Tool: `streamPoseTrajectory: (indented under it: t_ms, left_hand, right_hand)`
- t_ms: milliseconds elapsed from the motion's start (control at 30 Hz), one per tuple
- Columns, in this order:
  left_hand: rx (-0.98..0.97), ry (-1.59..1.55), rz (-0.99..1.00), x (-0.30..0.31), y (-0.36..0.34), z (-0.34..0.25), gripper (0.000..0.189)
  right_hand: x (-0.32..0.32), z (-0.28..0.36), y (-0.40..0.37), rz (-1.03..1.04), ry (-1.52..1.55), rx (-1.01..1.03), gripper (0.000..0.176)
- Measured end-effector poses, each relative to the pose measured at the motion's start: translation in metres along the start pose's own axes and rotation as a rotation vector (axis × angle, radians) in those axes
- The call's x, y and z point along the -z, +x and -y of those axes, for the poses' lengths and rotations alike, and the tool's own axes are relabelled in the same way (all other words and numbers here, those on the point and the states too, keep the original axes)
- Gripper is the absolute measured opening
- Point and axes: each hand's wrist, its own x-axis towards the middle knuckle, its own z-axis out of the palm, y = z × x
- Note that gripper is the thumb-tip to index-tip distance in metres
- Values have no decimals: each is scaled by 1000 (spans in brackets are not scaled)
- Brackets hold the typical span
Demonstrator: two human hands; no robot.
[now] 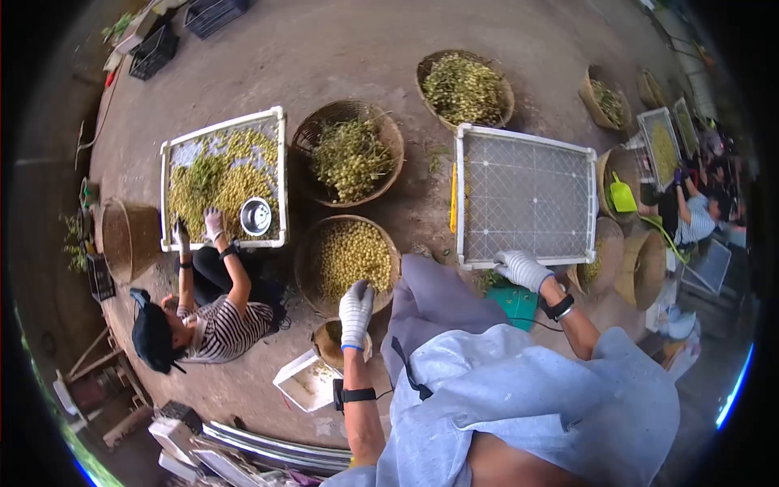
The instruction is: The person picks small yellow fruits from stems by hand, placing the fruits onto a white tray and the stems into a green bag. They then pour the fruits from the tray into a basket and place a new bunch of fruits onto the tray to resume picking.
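My left hand (356,315), in a white glove with a blue cuff, is at the near rim of a woven basket (306,280). Its fingers extend toward the round yellow-green fruits (355,256) inside, and I see nothing held. On my other side, my right hand (523,270), gloved in white and grey stripes, closes on the near edge of a white-framed mesh tray (527,199). No fruit lies on that tray's mesh. Part of my right fingers is hard to make out against the frame.
At left, a person in a striped top has both gloved hands in a fruit-covered tray (282,162) holding a metal bowl (256,217). Baskets of stemmed fruit (349,158) (464,89) stand ahead. A green dustpan (622,193), more baskets (641,268) and another person are right. A white box (308,381) sits lower left.
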Motion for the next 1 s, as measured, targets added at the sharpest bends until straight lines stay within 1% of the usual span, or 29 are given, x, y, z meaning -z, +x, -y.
streamPoseTrajectory:
  t_ms: [133, 167, 200, 233, 267, 333, 400, 433, 533, 567, 600, 667, 700, 800, 833, 867, 933, 1000]
  left_hand:
    - [76, -130, 123, -3, 34, -31, 31]
    - [31, -37, 167, -9, 47, -28, 31]
    - [6, -48, 181, -13, 56, -40, 32]
    - [5, -84, 216, -18, 66, -51, 32]
    - [4, -121, 251, -23, 77, -63, 32]
    - [-42, -114, 284, -34, 104, -80, 33]
    - [-74, -101, 319, -42, 132, -113, 33]
    - [-185, -41, 303, -51, 152, -114, 32]
    - [-251, 151, 347, -64, 208, -156, 29]
    - [-293, 118, 330, -73, 229, -160, 28]
    - [-269, 54, 349, -89, 256, -144, 28]
    - [-240, 361, 429, -102, 297, -165, 27]
    - [-295, 495, 405, -100, 304, -202, 25]
    - [-358, 355, 411, -121, 350, -219, 24]
    - [-281, 466, 425, -127, 361, -234, 24]
    - [-276, 260, 462, -132, 374, -234, 23]
    - [-162, 118, 512, -150, 410, -211, 24]
    - [92, -74, 573, -155, 431, -203, 27]
  right_hand:
    - [10, -16, 15, -78, -2, -47, 27]
    - [13, -21, 20, -97, 23, -53, 28]
    - [16, -25, 25, -113, 47, -59, 30]
    - [21, -27, 28, -146, 58, -77, 25]
    - [24, -33, 35, -153, 60, -81, 25]
    - [29, -46, 48, -163, 63, -88, 25]
    - [39, -57, 60, -155, 97, -133, 25]
    - [46, -63, 68, -153, 115, -154, 25]
    - [60, -94, 95, -108, 169, -265, 25]
    - [65, -102, 100, -118, 187, -302, 25]
    - [74, -111, 105, -137, 197, -340, 25]
    - [77, -132, 112, -198, 186, -409, 25]
    - [84, -137, 115, -210, 222, -437, 25]
    - [83, -166, 118, -162, 246, -440, 25]
    - [88, -169, 116, -220, 209, -449, 23]
    - [92, -170, 114, -230, 223, -455, 23]
    - [106, -179, 116, -260, 237, -459, 22]
    - [111, -192, 121, -255, 278, -463, 22]
